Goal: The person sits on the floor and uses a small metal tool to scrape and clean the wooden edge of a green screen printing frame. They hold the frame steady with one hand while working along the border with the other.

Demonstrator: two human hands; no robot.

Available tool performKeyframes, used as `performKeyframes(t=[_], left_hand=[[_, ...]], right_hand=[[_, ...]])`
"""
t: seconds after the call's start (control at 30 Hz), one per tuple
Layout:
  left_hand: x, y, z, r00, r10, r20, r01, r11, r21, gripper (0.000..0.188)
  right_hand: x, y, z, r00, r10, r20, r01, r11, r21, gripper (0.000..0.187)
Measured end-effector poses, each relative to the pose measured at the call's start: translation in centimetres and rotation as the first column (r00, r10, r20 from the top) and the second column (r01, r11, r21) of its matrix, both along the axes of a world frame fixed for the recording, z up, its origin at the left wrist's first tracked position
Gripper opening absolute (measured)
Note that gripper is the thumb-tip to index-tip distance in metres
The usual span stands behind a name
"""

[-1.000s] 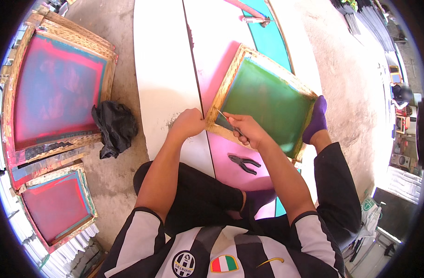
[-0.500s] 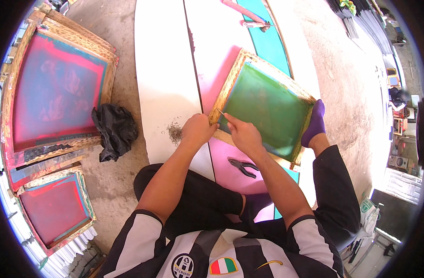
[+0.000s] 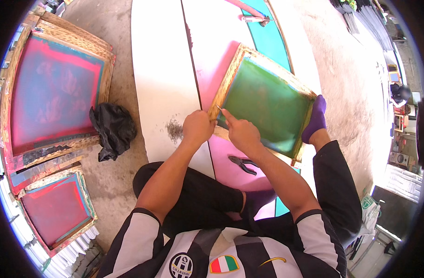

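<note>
Right hand [image 3: 243, 136] brings a thin tool [image 3: 218, 107] to the left side of a wooden frame [image 3: 226, 82]

The wooden frame carries a green mesh [image 3: 270, 106] and lies tilted on some boards, in front of the seated person. All places here are told from this frame. At its left side, near the lower corner, both hands work close together. The right hand has its fingers closed around the thin tool; the handle is hidden in the hand, and only the narrow tip comes out, over the wood. I cannot tell if the tip touches it. The left hand [image 3: 199, 127] is at the lower left corner, with the fingers curled in; I cannot tell whether they are clamped on the wood or only rest against it.

Left of the frame, on a white board [image 3: 161, 55], there is a small scatter of dark bits [image 3: 175, 130]. Just below the frame, black pliers [image 3: 243, 164] lie with handles apart on a pink surface [image 3: 226, 171]. Above it, near the far end, are a hammer [image 3: 266, 21] and a white cutter [image 3: 252, 19]. A foot in a purple sock [image 3: 316, 120] stands against its right corner. Well to the left are a crumpled black bag [image 3: 113, 132] and a bigger frame [image 3: 106, 81] with pink and blue mesh.
</note>
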State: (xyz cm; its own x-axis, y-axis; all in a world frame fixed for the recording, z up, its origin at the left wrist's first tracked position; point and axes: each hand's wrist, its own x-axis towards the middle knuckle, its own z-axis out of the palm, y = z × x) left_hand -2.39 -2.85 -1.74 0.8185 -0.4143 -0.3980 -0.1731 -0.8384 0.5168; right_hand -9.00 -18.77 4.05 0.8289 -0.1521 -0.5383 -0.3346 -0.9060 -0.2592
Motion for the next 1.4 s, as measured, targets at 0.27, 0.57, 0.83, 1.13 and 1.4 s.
performKeyframes(t=[0.27,0.57,0.83,1.13,1.4], left_hand=[[0.4,-0.1,-0.5,1.0,-0.026,-0.012,0.026,1.0,0.008,0.043],[0.8,-0.1,0.5,0.996,-0.051,-0.078,0.057,0.996,0.069,0.043],[0.8,-0.1,-0.3,0.998,-0.045,-0.052,0.046,0.999,0.019,0.041],[0.8,-0.2,0.0,0.994,-0.026,-0.106,0.028,1.0,0.015,0.042],[0.4,-0.2,0.2,0.995,0.03,-0.094,-0.029,0.999,0.017,0.043]], right_hand=[[-1.5,-3.1,-4.9,0.954,-0.241,0.178,0.136,0.878,0.46,0.043],[0.1,-3.3,-2.0,0.749,-0.47,-0.467,0.643,0.344,0.684,0.041],[-0.5,-4.2,-4.7,0.808,-0.45,-0.381,0.554,0.36,0.751,0.04],[-1.0,-3.5,-3.1,0.937,-0.333,0.107,0.228,0.813,0.535,0.039],[-1.2,-1.9,-2.9,0.92,-0.265,0.29,0.156,0.925,0.347,0.036]])
